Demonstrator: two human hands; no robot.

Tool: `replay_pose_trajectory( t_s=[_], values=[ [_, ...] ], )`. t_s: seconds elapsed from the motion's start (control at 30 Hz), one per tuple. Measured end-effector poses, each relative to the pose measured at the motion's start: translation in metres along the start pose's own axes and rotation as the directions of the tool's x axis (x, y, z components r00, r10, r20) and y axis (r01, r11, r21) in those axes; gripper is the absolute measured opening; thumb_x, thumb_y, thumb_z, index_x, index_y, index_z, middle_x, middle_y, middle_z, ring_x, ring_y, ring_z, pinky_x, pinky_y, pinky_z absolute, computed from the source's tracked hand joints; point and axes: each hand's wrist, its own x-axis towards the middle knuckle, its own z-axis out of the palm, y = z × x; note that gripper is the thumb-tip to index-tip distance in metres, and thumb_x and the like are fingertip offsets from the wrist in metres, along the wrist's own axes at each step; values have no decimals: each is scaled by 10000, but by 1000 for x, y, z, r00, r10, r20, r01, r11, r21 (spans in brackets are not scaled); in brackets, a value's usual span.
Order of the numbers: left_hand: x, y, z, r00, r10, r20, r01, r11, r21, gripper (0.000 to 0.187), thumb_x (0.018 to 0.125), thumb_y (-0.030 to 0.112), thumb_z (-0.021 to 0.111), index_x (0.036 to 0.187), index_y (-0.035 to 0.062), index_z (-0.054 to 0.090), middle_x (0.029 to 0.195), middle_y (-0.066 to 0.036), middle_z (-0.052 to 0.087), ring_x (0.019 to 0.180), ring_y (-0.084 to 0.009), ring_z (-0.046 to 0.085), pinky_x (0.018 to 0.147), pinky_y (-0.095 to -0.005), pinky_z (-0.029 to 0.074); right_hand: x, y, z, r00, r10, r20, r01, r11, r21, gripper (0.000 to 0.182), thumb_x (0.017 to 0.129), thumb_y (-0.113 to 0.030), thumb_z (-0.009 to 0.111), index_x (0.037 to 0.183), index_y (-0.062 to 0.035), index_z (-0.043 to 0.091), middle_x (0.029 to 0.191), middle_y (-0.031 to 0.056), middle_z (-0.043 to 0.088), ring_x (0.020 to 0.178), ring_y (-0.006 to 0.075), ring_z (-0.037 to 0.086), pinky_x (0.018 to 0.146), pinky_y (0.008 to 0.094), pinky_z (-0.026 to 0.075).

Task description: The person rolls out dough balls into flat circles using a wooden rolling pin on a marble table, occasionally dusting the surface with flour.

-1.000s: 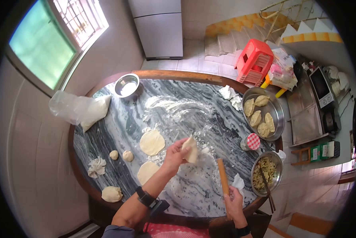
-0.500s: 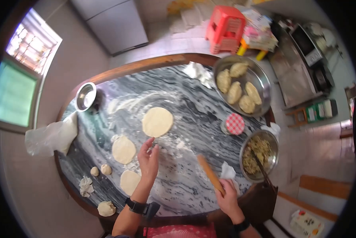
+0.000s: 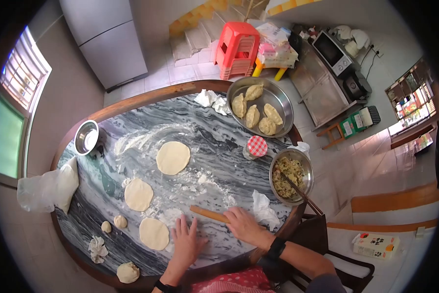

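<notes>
My right hand (image 3: pixel 246 227) is wrapped around one end of a wooden rolling pin (image 3: pixel 207 213), which points left across the floury marble top. My left hand (image 3: pixel 186 241) lies with its fingers spread and holds nothing, close to the pin's free end. Just left of it is a flat dough round (image 3: pixel 154 234). A second dough round (image 3: pixel 139 194) lies farther up, and a third dough round (image 3: pixel 173 158) is beyond that. Two small dough balls, one a dough ball (image 3: pixel 120 221), sit at the left, with a larger dough lump (image 3: pixel 128 272) near the table edge.
A steel basin (image 3: pixel 289 110) holds several shaped dumplings at the far right. Nearer stand a jar with a checked lid (image 3: pixel 257 146) and a bowl of filling (image 3: pixel 309 183) with chopsticks. A small metal bowl (image 3: pixel 86 137) and a plastic bag (image 3: pixel 48 190) are left. Crumpled tissue (image 3: pixel 264 210) lies right.
My left hand has drawn back from the far dough round towards me. The rolling pin in my right hand has swung to point left, close to my left hand. The view has shifted.
</notes>
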Motion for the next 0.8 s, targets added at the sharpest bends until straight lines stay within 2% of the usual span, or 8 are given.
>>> replay_pose_trajectory(
  t_s=[0.17,0.3,0.37,0.43,0.47,0.6,0.73,0.8],
  values=[
    [-25,-9,12,999,21,28,-23,995,102,844,786,363,796,1489,83,424,1577,-305,236,1451,-522,218,1074,-720,241,21,-17,-38,999,30,29,-30,999,22,330,814,-104,694,1108,-30,564,1064,147,553,1004,349,584,803,455,500],
    [-38,-11,12,997,62,45,-67,987,146,874,779,334,806,1505,70,396,1591,-297,219,1466,-508,204,1101,-697,234,-13,-28,-43,981,107,164,-102,994,-34,308,848,-155,666,1122,-32,598,1051,122,578,994,331,595,792,432,522],
    [-41,-13,11,996,79,30,-83,987,134,845,781,325,804,1486,59,423,1579,-299,246,1455,-507,233,1109,-674,248,-42,-14,-40,924,169,344,-98,971,-216,201,816,-88,639,1008,-47,599,949,106,581,961,334,597,754,459,535],
    [-44,-17,17,989,144,12,-145,983,115,795,777,323,796,1447,47,468,1552,-290,306,1434,-506,280,1108,-670,267,-73,13,-39,939,229,256,-135,932,-338,164,815,-90,610,975,-54,611,933,94,594,959,330,602,751,458,547],
    [-47,-14,10,988,154,31,-157,981,116,762,789,307,789,1433,41,480,1537,-287,333,1428,-497,300,1111,-651,283,-83,23,-41,924,342,169,-270,899,-344,189,820,-106,614,999,-46,613,965,104,605,982,337,603,776,460,544],
    [-60,-15,7,983,184,20,-185,981,51,697,802,275,789,1397,41,511,1508,-274,378,1398,-463,363,1117,-598,307,-106,47,-46,860,500,-106,-510,822,-254,322,823,-118,642,1133,-31,622,1093,153,623,1068,369,595,874,470,522],
    [-73,-32,2,975,196,-106,-210,967,-143,574,820,204,756,1327,36,545,1393,-257,497,1277,-425,496,1054,-527,410,-91,50,-36,898,382,-220,-427,878,-216,404,818,-95,688,1211,-32,621,1172,185,603,1102,390,579,922,462,494],
    [-76,-42,-12,968,35,-247,-74,986,-150,543,828,161,745,1320,29,557,1361,-264,523,1228,-437,526,1030,-495,441,-77,31,-35,915,317,-249,-358,923,-139,354,824,-92,700,1166,-26,635,1154,180,603,1094,386,579,913,446,491]
  ],
)
